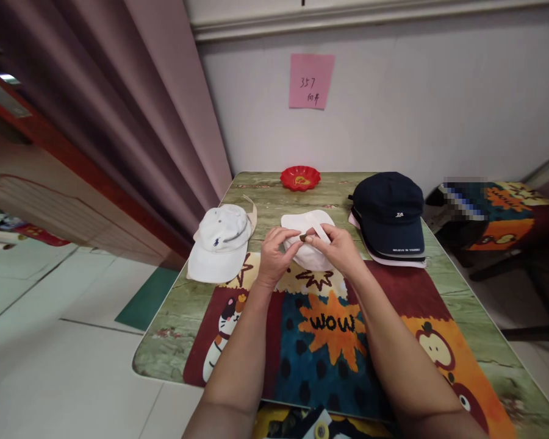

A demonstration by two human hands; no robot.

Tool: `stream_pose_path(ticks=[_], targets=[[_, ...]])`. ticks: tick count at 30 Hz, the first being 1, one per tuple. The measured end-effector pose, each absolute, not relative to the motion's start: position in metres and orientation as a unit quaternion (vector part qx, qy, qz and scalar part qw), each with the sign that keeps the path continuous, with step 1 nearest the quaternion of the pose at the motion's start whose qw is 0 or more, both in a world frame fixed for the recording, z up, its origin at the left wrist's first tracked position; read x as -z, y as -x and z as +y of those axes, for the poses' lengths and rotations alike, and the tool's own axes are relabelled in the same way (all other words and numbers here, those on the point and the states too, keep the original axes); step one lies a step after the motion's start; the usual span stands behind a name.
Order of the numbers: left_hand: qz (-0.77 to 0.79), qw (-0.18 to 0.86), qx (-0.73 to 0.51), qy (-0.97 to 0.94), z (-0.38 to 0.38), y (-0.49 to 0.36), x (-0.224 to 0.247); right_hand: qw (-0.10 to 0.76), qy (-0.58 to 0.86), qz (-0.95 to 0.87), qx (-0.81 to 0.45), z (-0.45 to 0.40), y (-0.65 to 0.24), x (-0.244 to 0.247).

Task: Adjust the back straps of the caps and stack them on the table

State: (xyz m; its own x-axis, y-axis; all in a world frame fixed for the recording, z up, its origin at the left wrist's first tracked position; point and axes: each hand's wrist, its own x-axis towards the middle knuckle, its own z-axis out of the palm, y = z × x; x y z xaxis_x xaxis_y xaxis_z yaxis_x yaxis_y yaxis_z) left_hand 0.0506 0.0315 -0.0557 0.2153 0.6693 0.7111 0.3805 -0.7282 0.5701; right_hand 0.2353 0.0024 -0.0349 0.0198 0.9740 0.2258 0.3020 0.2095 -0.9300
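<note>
A white baseball cap (312, 258) lies in the middle of the table, its brim toward the wall and its back opening toward me. Both my hands are at its back strap (321, 230), where a small dark buckle (302, 238) shows between the fingertips. My left hand (275, 252) pinches the buckle side of the strap. With thumb and fingers, my right hand (337, 246) grips the strap from the other side; a loose end sticks up by its fingers. The fingers partly cover the buckle and the cap.
To the left sits a pale cap (224, 235) with a small dark logo. A navy cap (388, 210) tops a stack on the right. At the back is a red scalloped dish (301, 178). A patterned mat (297, 347) covers part of the wood-look table (165, 341).
</note>
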Motion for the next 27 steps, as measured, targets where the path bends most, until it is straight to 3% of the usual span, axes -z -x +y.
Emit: stream_pose_path(ticks=[8,14,17,23,27], targets=[[0.362,0.034,-0.546,-0.755,0.024,-0.061,0.057,0.502,0.539,-0.542,-0.404,0.004,-0.232,0.037],[0.428,0.021,-0.552,-0.716,0.014,-0.07,0.056,0.516,0.55,-0.517,-0.406,0.002,-0.228,0.034],[0.428,0.098,-0.54,-0.718,0.012,-0.074,0.056,0.51,0.563,-0.531,-0.377,0.001,-0.229,0.034],[0.424,0.358,-0.575,-0.601,0.013,-0.08,0.061,0.502,0.592,-0.537,-0.331,-0.003,-0.226,0.031],[0.405,0.443,-0.592,-0.539,0.013,-0.083,0.063,0.5,0.593,-0.557,-0.296,-0.005,-0.219,0.027]])
